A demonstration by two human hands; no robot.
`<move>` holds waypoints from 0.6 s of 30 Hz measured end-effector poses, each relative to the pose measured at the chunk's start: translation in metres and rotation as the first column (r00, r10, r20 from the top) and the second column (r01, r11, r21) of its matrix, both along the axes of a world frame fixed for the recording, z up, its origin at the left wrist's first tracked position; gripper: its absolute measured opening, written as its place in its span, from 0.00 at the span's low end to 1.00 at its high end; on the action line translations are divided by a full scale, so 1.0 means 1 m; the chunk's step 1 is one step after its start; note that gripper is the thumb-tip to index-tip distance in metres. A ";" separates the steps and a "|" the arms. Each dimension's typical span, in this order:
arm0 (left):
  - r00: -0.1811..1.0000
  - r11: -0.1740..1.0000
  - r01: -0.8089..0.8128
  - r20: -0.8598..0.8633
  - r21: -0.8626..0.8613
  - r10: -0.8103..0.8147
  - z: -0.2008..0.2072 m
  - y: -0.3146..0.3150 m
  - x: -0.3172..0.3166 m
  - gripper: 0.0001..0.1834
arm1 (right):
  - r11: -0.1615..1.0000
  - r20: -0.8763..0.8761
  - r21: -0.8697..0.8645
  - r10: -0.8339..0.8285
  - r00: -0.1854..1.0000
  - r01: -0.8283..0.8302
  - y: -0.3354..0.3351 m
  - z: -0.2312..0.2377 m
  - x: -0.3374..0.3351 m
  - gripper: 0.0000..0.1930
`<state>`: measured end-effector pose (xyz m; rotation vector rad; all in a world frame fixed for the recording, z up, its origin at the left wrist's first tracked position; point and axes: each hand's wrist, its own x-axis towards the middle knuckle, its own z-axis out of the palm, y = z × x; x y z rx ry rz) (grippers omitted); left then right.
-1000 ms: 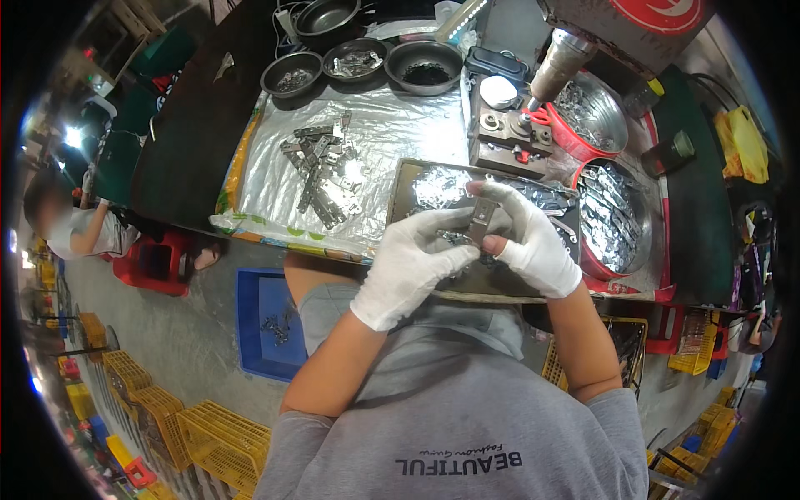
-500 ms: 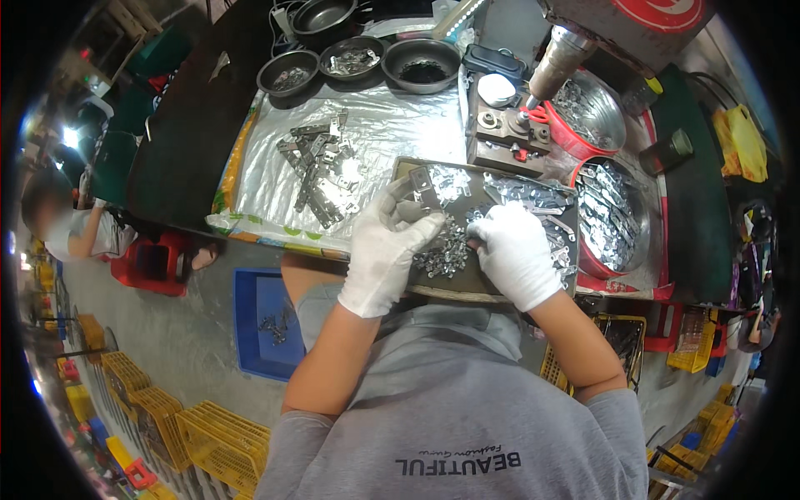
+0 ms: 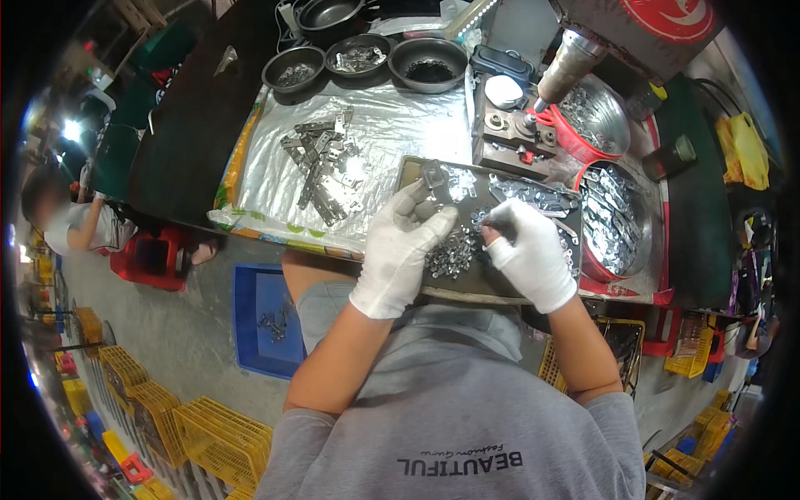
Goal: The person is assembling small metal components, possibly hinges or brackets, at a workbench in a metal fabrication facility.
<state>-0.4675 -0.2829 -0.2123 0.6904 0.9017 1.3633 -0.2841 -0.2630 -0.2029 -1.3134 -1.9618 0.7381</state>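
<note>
Metal parts (image 3: 454,250), small and shiny, lie heaped on a dark tray (image 3: 575,218) that rests at the near edge of the worktop (image 3: 392,133), right in front of the person. From the head view, the left hand (image 3: 404,250), in a white glove, is curled with its fingers drawn together around a small flat metal piece (image 3: 433,177) held at the fingertips just above the heap. The right hand (image 3: 529,258), also gloved, has its fingers pinched together down in the heap's right edge; what it grips is too small to tell.

To do this step well, I judge that each hand should lift one piece only, clear of the heap, so that neighbours do not cling and drop. Keeping both hands low over the tray would let any slip fall back among the parts.

Beyond the tray, flat metal brackets (image 3: 321,162) are spread on a silvery sheet (image 3: 400,125), three dark bowls (image 3: 362,57) stand at the far side, and a red basin (image 3: 612,218) of metal plates sits to the right. A blue crate (image 3: 250,321) stands on the floor below.
</note>
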 end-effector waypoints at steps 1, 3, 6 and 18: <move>0.999 1.000 0.009 0.043 0.000 -0.009 0.004 0.000 0.002 0.27 | 0.988 -0.114 -0.155 -0.023 0.993 0.005 -0.002 0.002 0.002 0.07; 0.990 1.000 0.020 0.142 -0.011 -0.018 0.005 0.001 0.007 0.25 | 0.958 -0.233 -0.287 -0.053 0.971 -0.016 -0.006 0.013 -0.001 0.08; 0.962 0.999 0.017 0.272 0.030 -0.024 0.004 0.002 0.014 0.24 | 0.906 -0.431 -0.415 -0.117 0.895 -0.082 -0.013 0.012 -0.010 0.13; 0.963 0.997 -0.071 0.262 0.005 0.068 0.005 0.001 0.018 0.25 | 0.833 -0.608 -0.526 -0.225 0.761 -0.173 -0.016 0.010 -0.015 0.24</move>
